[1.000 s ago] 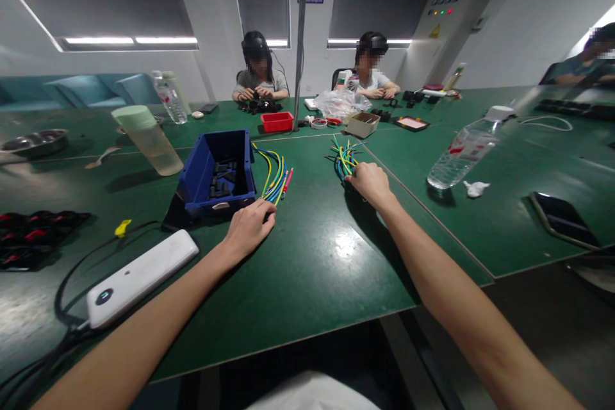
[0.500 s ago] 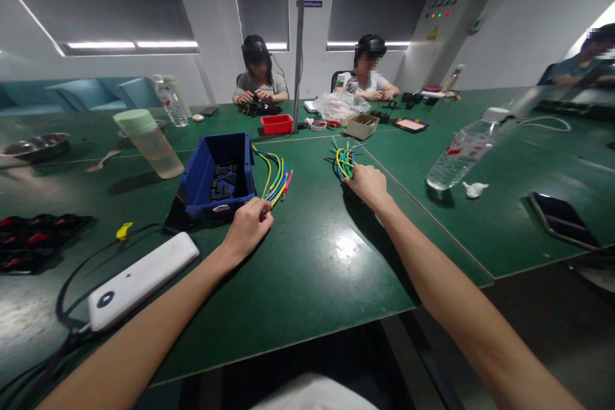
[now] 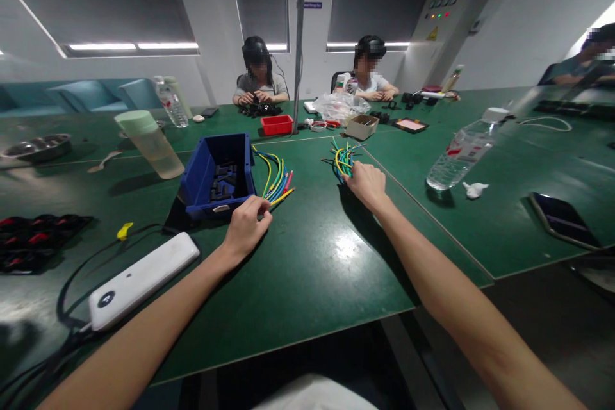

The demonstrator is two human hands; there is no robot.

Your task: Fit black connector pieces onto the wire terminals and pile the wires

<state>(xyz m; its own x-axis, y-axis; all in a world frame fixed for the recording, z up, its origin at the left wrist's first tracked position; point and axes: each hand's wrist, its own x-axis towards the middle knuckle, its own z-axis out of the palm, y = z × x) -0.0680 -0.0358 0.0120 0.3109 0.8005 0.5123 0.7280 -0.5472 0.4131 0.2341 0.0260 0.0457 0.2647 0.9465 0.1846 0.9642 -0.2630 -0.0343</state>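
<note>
My left hand [image 3: 248,225] rests by the front right corner of a blue parts bin [image 3: 218,206]. Its fingers are loosely curled, with thumb and forefinger a little apart and nothing visible between them. Just past its fingertips lies a bunch of yellow, blue and green wires [image 3: 278,178], with a yellow wire [image 3: 283,196] across its near end and a red tip beside it. Farther right, my right hand [image 3: 368,184] has its fingers closed on a second bundle of wires [image 3: 343,157], whose ends fan out beyond the hand. The fingertips there are partly hidden.
Black parts [image 3: 223,182] lie in the bin. A white power bank [image 3: 144,282] with cables is at the near left, a cup [image 3: 148,144] behind it. On the right stand a water bottle [image 3: 461,150] and a phone [image 3: 562,219]. Two people sit across the table.
A yellow wire now lies across the near end of the left bunch. My left thumb and forefinger have parted slightly. My right hand has barely shifted with its bundle.
</note>
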